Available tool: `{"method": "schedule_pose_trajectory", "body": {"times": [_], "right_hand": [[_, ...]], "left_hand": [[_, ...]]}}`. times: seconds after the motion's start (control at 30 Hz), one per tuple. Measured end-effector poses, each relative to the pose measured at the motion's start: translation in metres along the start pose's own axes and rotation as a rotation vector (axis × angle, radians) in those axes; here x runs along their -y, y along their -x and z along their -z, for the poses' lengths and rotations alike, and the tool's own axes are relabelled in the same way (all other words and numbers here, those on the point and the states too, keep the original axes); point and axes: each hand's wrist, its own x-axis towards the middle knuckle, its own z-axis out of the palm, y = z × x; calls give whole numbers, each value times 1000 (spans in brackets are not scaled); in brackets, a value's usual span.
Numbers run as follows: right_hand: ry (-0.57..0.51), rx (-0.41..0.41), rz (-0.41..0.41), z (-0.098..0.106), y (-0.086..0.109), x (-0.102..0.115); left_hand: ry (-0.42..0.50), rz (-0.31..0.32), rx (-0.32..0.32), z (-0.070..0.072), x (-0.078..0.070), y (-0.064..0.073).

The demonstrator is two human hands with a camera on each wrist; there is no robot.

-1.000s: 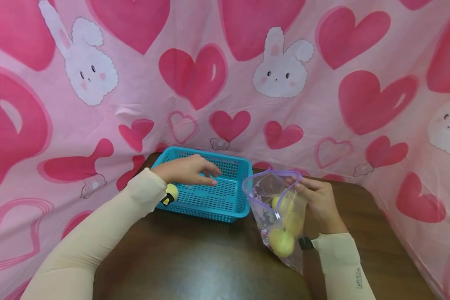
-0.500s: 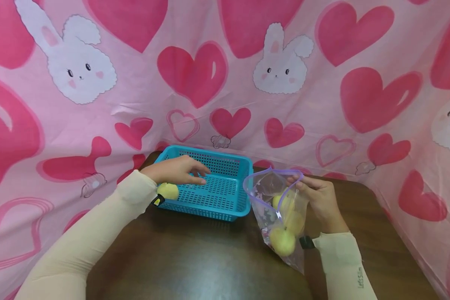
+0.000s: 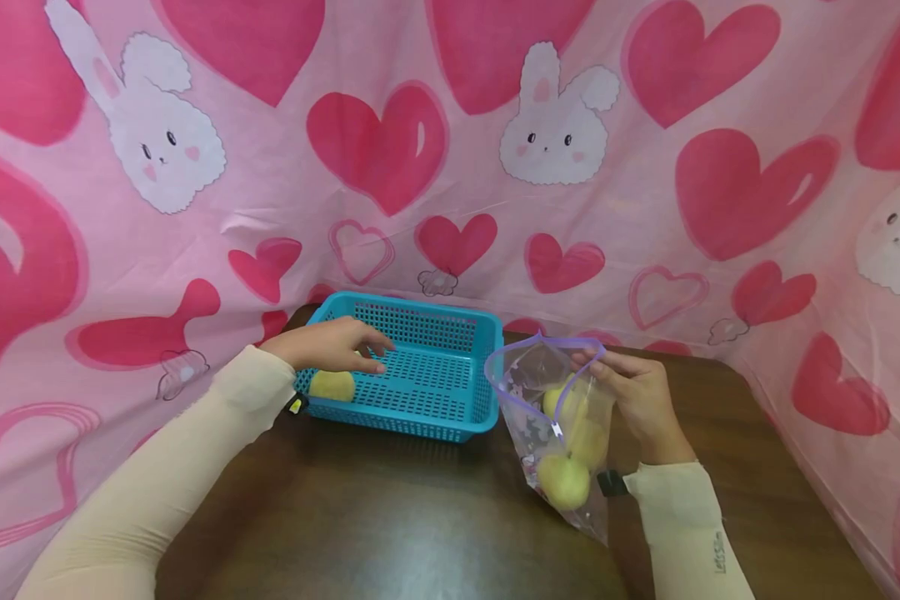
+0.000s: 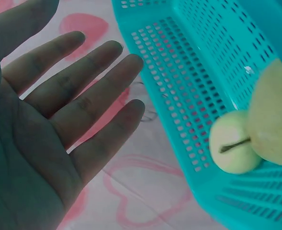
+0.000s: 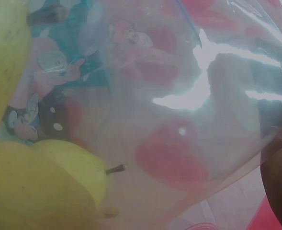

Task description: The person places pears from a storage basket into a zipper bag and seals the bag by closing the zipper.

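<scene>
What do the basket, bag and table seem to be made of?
The basket looks like moulded plastic, smooth with a slight sheen: even blue, with regular slots.
The bag seems thin, glossy plastic film: fruit shows through, and glare is bright in the right wrist view.
The table is brown and wood-like with a soft sheen; solid wood or laminate, I can't tell.

Pale pink cloth [image 3: 506,200] fills the upper frame, patterned with deep pink hearts [image 3: 378,142] and white rabbit heads [image 3: 168,154] — one upper left, one upper centre, one at the right edge. The centre basket [image 3: 412,422] is turquoise blue. The pears [image 3: 564,482] are pale yellow, their stems [image 5: 116,169] brown. Right of centre, the clear bag [image 3: 516,414] has a purple rim [image 3: 521,407] and printed cartoon figures [image 5: 52,62]. Below, the table [image 3: 390,508] is dark brown; sleeves [image 3: 157,467] are cream — dark lettering [image 3: 718,553] at lower right.
</scene>
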Motion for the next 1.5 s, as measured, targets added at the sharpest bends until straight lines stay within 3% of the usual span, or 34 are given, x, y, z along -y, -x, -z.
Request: {"method": "schedule_pose_trajectory", "body": {"times": [0.33,0.57,0.83,1.1,1.5], "right_hand": [[2,19,44,-1,-1,-5],[25,24,33,0,-3,-5],[15,29,48,-2,-4,-5],[25,52,47,-2,-6,-4],[23,41,43,-3,-5,-4]], "left_hand": [[-11,6,14,-2,27,3],[-10,70,23,-2,39,2],[-5,122,53,1,48,3],[35,158,95,-2,58,4],[17,235,126,-9,67,7]]}}
